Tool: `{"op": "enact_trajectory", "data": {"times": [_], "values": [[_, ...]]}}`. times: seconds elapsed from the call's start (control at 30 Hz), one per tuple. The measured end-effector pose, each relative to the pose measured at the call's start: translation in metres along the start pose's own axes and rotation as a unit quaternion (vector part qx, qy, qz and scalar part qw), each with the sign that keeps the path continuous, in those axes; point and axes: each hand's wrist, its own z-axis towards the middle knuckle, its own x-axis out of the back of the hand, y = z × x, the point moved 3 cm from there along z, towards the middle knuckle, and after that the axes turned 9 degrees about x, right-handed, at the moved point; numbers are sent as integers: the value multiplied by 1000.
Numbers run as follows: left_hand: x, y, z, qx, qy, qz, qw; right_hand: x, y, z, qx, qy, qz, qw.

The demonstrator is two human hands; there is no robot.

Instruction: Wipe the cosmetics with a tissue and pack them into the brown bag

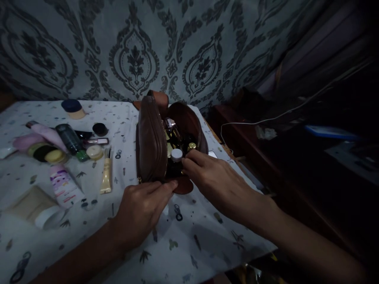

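Bag (pixel 151 146) gapes; left hand (pixel 140 207) touches its near end, likely for steadiness. Right hand (pixel 207 171) dips in; I can't tell either grip.

Patterned backdrop (pixel 168 23) bhd printed tblcloth (pixel 213 252); wht cable (pixel 257 123), blue obj (pixel 331 132) at R.

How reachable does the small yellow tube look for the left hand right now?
Probably yes: the yellow tube lies near the left hand, with only printed cloth between them, though its fingers rest at the brown flap.
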Motion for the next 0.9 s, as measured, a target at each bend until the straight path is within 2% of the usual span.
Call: {"op": "enact_trajectory", "data": {"times": [0.2, 0.37, 0.47, 0.6, 0.7, 0.8, 0.9], "values": [[-2, -2, -2, 18, -8, -16, 1000, 1, 2, -2, -3, 36, -13, 999], [-1, -3, -7, 29, -18, 3, 999, 8, 11, -9, -20, 156, 53, 986], [3, -1, -12, 39, -30, 31, 998, 12, 18, -11, -20, 209, 40, 977], [14, 3, -24, 37, -43, 45, 997, 3, 24, -9, 23, 202, 18, 979], [25, 1, -39, 45, -54, 60, 996, -7, 27, -9, 27, 187, 5, 982], [37, -8, -56, 69, -53, 57, 995, -12, 28, -9, 17, 182, 14, 983], [55, -21, -68, 114, -34, 52, 992, -8, 22, -12, 20, 217, 26, 976]]}}
